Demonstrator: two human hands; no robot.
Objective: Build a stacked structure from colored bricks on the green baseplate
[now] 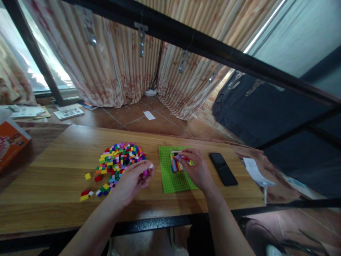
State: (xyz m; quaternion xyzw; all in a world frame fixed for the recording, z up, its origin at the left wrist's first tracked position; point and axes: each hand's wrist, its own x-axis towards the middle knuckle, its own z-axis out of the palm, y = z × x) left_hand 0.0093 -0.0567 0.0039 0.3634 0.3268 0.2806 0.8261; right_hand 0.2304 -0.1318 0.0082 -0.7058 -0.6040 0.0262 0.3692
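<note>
My left hand [134, 179] is closed beside the pile of small coloured toy bricks [117, 161]. A white toy brick [151, 166] shows at its thumb and fingertip, and magenta shows under the curled fingers. On the green baseplate [170, 185] stands a low build of stacked bricks [175, 167] in stripes of several colours. My right hand [195, 167] reaches over that build from the right. Its fingers pinch a purple toy brick [178, 156] above the far side of the build; whether the brick touches it I cannot tell. The hand covers the build's right part.
A black phone [223, 169] lies right of the baseplate on the wooden table [61, 163]. Loose bricks [85, 194] lie left of the pile. A dark metal bar [186, 39] crosses above, with curtains [119, 64] behind. An orange box [12, 142] stands at far left.
</note>
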